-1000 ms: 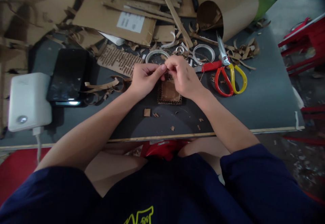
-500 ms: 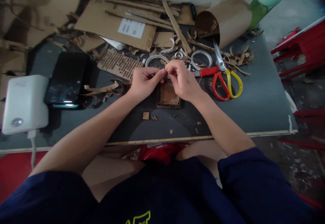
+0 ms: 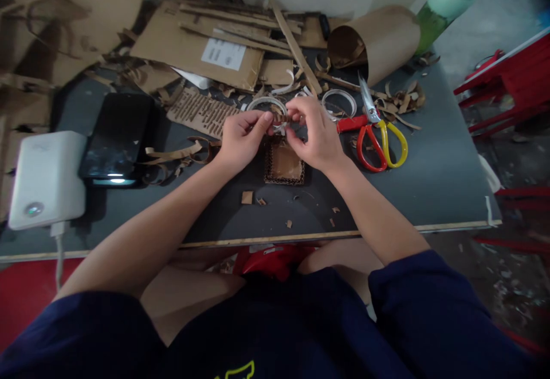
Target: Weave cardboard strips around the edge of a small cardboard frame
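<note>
Between my hands, just above the far side of a small square cardboard tray (image 3: 287, 161), is a short strip of corrugated cardboard (image 3: 281, 120). My left hand (image 3: 244, 138) pinches its left end between thumb and forefinger. The fingers of my right hand (image 3: 315, 135) curl round its right end, with thumb and forefinger spaced apart; their exact contact is partly hidden. The tray lies flat, and its walls show corrugated edges. A roll of tape (image 3: 267, 102) lies behind my left fingertips, and a second tape roll (image 3: 339, 104) sits beyond my right hand.
Scissors (image 3: 378, 133) with red and yellow handles lie right, beside a red-handled tool (image 3: 352, 123). Behind are a ridged cardboard piece (image 3: 200, 110), flat cardboard (image 3: 172, 35) and a cardboard tube (image 3: 391, 41). A black case (image 3: 118, 135) and white power bank (image 3: 47, 178) stand left. Scraps (image 3: 247, 197) lie in front.
My right thumb and forefinger have spread apart and moved slightly from the left fingertips, so the cardboard strip now shows between the hands. The tray stays in place; the view has shifted slightly.
</note>
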Motion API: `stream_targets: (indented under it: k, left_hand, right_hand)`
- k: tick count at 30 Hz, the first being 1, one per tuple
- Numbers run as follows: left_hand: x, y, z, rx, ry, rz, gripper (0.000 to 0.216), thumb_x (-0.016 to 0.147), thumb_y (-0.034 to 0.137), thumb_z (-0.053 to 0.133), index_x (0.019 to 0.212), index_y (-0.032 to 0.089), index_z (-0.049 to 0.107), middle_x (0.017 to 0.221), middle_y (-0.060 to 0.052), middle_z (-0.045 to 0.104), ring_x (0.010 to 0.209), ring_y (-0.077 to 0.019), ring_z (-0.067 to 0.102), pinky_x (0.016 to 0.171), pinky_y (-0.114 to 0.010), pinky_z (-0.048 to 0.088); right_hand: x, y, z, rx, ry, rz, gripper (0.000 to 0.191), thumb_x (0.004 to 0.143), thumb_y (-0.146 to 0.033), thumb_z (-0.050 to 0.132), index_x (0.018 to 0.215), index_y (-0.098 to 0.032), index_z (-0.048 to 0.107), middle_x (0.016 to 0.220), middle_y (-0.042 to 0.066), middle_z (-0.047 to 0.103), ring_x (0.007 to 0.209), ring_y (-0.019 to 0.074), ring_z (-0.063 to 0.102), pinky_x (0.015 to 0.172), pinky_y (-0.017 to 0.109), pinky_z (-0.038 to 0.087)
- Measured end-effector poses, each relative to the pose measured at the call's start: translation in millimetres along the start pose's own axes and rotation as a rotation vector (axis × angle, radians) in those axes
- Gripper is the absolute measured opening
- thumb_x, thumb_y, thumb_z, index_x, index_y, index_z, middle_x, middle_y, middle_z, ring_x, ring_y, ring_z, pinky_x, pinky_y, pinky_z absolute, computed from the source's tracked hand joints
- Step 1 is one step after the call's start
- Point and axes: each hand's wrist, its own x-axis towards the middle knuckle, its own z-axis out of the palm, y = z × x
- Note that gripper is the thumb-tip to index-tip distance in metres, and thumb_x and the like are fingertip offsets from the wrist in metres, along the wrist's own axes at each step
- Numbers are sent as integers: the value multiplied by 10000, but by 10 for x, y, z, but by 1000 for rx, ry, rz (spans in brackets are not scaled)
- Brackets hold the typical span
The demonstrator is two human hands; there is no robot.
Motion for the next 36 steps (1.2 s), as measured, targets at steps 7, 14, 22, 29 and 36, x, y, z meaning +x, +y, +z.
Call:
stream_targets:
  k: [7, 14, 22, 29, 36]
  left_hand:
    - [3, -86, 34, -107, -20, -18, 562, 893, 714, 587, 710, 186, 644, 577, 8, 524, 443, -59, 404, 417, -218, 292]
    - [-20, -44, 58, -113, 0, -56, 567, 879, 710, 611, 701, 174, 650, 587, 10, 510, 463, -54, 403, 422, -201, 291]
    - [-1, 58, 34, -250, 53, -119, 525, 828, 659, 697, 632, 176, 629, 560, 18, 503, 458, -50, 389, 433, -195, 286]
    - [-17, 62, 10, -253, 5, -158, 362, 758, 445, 812, 619, 176, 613, 504, 43, 468, 421, -37, 338, 402, -190, 248]
    - [10, 45, 1, -171, -16, -255, 281, 808, 314, 762, 662, 189, 557, 469, 63, 467, 340, -52, 402, 343, -189, 247]
  right_hand:
    - [-5, -15, -2, -70, -10, 114, 318, 1014, -317, 470, 1319, -229, 457, 1179, 89, 681, 1118, 221, 668, 984, 417, 559]
    - [19, -93, -77, -289, -48, 290, 180, 1010, -314, 507, 1111, -220, 622, 1041, 59, 740, 984, 214, 710, 833, 331, 547]
    - [85, -213, -131, -298, -95, 261, 384, 1041, -499, 424, 1122, -204, 656, 1020, 57, 764, 867, 181, 711, 714, 284, 475]
    - [63, -147, -114, -257, -213, 234, 306, 1005, -410, 520, 1056, -180, 715, 1009, 64, 792, 872, 204, 731, 675, 294, 471]
    - [60, -121, -129, -246, -143, 202, 342, 1030, -433, 488, 1025, -175, 713, 962, 60, 792, 820, 170, 724, 664, 273, 465]
